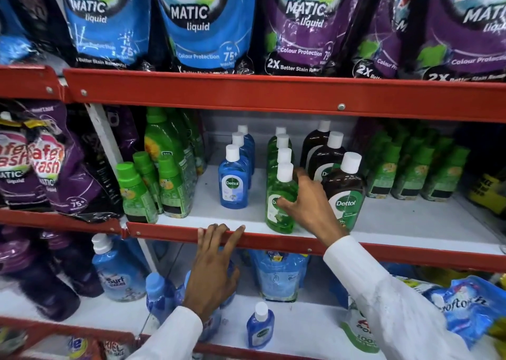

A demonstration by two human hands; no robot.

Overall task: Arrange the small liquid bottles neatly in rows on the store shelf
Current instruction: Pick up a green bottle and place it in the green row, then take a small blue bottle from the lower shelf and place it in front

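Three rows of small white-capped bottles stand on the middle shelf, running front to back. The right hand wraps thumb and fingers around the front green bottle of the centre row, close to the shelf's front edge. Left of that bottle stands the blue row, right of it the brown row, both labelled Dettol. The left hand, fingers loosely spread, rests its fingertips on the shelf's red lip, below and left of the green bottle, holding nothing.
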